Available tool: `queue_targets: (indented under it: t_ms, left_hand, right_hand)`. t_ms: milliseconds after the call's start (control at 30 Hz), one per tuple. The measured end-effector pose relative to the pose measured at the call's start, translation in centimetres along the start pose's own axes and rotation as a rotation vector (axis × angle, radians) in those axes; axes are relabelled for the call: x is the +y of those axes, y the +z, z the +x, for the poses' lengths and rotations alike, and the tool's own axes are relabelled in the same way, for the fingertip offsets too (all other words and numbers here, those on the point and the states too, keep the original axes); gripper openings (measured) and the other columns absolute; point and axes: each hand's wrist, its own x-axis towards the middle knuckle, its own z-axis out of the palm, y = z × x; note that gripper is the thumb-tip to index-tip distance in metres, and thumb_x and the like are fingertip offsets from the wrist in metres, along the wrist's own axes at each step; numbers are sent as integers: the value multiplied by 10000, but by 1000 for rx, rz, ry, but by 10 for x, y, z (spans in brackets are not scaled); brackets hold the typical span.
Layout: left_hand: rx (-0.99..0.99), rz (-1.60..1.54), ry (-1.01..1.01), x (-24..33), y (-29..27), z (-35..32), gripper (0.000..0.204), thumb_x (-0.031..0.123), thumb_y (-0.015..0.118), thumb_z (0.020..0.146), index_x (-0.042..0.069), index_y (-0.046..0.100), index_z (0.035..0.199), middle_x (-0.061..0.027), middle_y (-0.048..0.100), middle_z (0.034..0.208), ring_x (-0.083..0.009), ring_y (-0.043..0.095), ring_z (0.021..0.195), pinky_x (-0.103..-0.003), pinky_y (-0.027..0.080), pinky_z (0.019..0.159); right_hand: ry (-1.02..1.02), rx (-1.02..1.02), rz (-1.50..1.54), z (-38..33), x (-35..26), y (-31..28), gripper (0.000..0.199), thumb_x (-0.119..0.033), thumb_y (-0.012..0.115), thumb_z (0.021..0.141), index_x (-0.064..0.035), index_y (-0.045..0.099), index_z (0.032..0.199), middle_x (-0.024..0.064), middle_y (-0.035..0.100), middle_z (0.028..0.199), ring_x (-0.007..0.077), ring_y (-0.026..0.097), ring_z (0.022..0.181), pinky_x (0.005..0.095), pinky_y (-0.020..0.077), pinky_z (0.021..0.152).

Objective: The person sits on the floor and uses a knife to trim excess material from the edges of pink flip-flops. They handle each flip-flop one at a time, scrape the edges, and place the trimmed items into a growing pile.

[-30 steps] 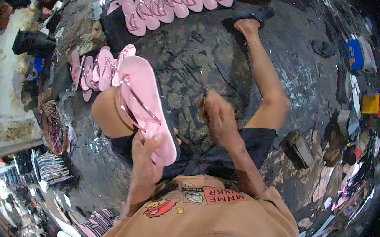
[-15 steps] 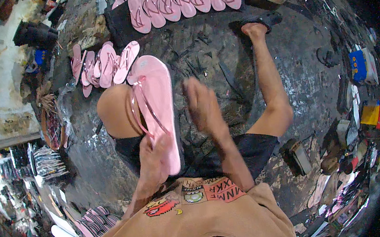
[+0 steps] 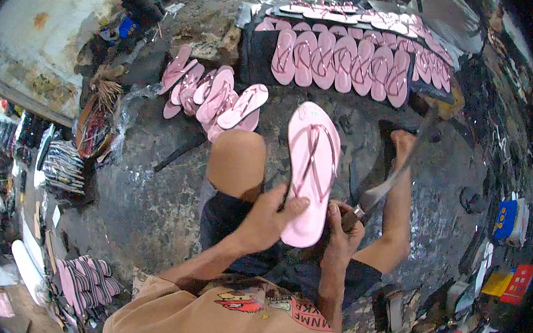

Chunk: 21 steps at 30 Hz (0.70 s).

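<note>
My left hand (image 3: 265,221) is closed around the heel end of the pink flip-flop (image 3: 310,172): the thumb lies on top of the sole and the other fingers curl under its edge. The sandal rests against my raised left knee (image 3: 235,156) with the straps up and the toe end pointing away from me. My right hand (image 3: 343,230) is shut on the handle of a knife (image 3: 381,187), just beside the heel of the sandal; the blade goes out to the right, toward my right foot (image 3: 402,144), and does not touch the sole as far as I can see.

To do this well, I think I should keep the sandal pressed firmly to the knee, keep my left thumb away from the rim near the blade, and lead the edge away from my leg in short strokes.

On the dark floor behind, a row of pink flip-flops (image 3: 346,59) lies side by side, and a smaller loose pile (image 3: 218,97) lies to its left. At the right edge there is a blue box (image 3: 504,222), and below it a flat yellow package (image 3: 496,284) and a red package (image 3: 523,283); their labels are too small to tell. At the lower left stands a stack of striped pink soles (image 3: 85,280).
</note>
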Motion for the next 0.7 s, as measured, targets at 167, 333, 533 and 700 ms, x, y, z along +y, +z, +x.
queue_targets:
  t_ms: [167,333,533,700]
  left_hand:
    - [381,324,509,20,-96,59,446,118,630,944,-51,489,1332,-152,616,1222,-244,582,1135,-405,472,978]
    - [614,-874,67,-61,-183,183,563,486,618,949,44,499,1278,-123,620,1028,-224,638,967,-402,561,816]
    - [320,922,558,-197,-143,282,605,355,718,846,94,541,1363,-148,493,1447,-355,465,1332,-568,331,1130]
    - [177,1212,331,-264,-179,299,581,366,619,813,221,586,1374,-79,386,1577,-333,265,1495,-619,123,1205]
  right_hand:
    - [187,25,133,20,-41,-4,234,-223,646,995,-41,643,1143,23,616,729,83,487,487,242,389,421]
    - [324,343,51,19,-10,-64,248,-254,665,980,-58,634,1129,29,556,636,123,468,450,286,381,402]
    - [429,822,-414,16,8,-207,456,-357,732,922,-82,588,1255,58,586,694,162,459,475,300,381,402]
    - [176,893,-324,50,-78,-142,294,-306,667,963,-62,585,1104,-29,418,653,78,392,481,245,343,400]
